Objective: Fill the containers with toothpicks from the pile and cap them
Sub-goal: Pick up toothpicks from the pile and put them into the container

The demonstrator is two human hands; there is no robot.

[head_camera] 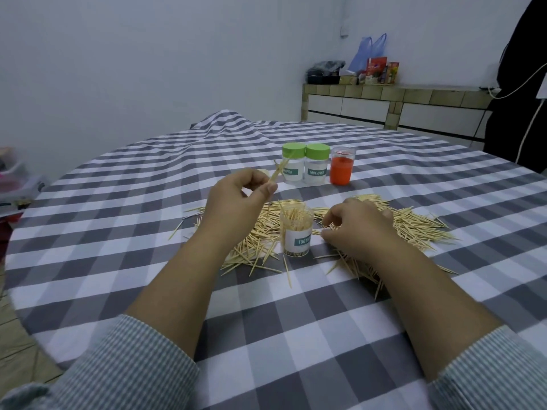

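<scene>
A few toothpicks (68,173) are pinched in the raised left hand (236,199). The right hand (359,229), fingers curled, is lowered onto the pile (414,226) beside the open container (297,232); whether anything is gripped cannot be told.

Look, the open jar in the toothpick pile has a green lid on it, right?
Not quite. The head view shows the open jar in the toothpick pile has no lid; toothpicks stick out of its top. The green lids are on the two jars behind it.

An uncapped clear container (297,232), crammed with toothpicks, stands upright amid the scattered pile (414,226).
</scene>
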